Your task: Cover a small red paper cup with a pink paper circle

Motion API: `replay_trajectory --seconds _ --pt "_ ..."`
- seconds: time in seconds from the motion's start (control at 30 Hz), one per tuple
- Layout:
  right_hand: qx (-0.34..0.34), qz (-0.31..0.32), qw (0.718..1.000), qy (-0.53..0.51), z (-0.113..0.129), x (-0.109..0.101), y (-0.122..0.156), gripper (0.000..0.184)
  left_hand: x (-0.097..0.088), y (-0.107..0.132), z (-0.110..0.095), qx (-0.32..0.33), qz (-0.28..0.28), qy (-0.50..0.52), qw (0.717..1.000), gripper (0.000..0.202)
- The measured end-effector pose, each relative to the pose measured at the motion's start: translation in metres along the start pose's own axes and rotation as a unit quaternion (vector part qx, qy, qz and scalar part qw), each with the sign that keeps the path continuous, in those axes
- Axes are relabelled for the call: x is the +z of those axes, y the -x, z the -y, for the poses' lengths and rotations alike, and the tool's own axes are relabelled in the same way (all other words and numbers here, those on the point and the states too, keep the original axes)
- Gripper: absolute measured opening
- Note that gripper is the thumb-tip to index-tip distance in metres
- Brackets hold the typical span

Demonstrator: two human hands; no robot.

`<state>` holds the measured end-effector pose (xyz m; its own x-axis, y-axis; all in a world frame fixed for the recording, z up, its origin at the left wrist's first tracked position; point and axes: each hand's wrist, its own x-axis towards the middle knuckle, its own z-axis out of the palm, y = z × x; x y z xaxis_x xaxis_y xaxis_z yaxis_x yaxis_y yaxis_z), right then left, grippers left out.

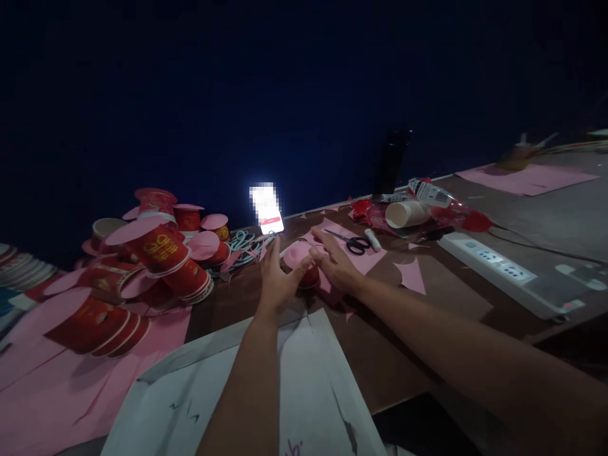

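Note:
A red paper cup (311, 277) with a pink paper disc (297, 253) on its top stands between my two hands. My left hand (278, 278) is at the cup's left side, fingers stretched forward and thumb apart, pointing toward the disc. On the right side, my right hand (336, 263) has its fingers extended, with the tips close to the disc's edge. I cannot tell how firmly either hand touches the cup. Just beyond my right hand, black-handled scissors (356, 244) and a small white tube (373, 240) lie on pink paper (377, 258).
Several red cups with pink discs (159, 250) are heaped at left over pink sheets (161, 342). A lit phone (268, 209) leans at the back. White paper (228, 392) lies in front. At right are a power strip (498, 269), a pale cup (403, 215) and a plastic bottle (432, 193).

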<state>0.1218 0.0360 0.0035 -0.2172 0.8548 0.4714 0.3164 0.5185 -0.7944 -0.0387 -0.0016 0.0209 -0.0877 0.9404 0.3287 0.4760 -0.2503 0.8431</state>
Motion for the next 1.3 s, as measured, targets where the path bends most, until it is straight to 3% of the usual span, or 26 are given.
replay_trajectory --seconds 0.13,0.27,0.53,1.3 --pt "-0.099 -0.042 0.985 0.132 0.002 -0.005 -0.001 0.056 0.001 0.005 -0.007 0.098 -0.047 -0.233 0.966 0.078" --pt "-0.137 -0.039 0.963 0.23 0.005 -0.007 -0.002 0.052 0.001 0.008 -0.008 0.118 -0.04 -0.307 0.943 0.069" --pt "-0.144 -0.02 0.944 0.297 0.008 -0.008 -0.001 0.044 0.0 0.007 -0.01 0.112 -0.033 -0.329 0.937 0.063" --pt "-0.124 -0.017 0.944 0.305 0.009 -0.006 -0.003 0.04 0.001 0.005 -0.008 0.124 -0.037 -0.339 0.932 0.056"
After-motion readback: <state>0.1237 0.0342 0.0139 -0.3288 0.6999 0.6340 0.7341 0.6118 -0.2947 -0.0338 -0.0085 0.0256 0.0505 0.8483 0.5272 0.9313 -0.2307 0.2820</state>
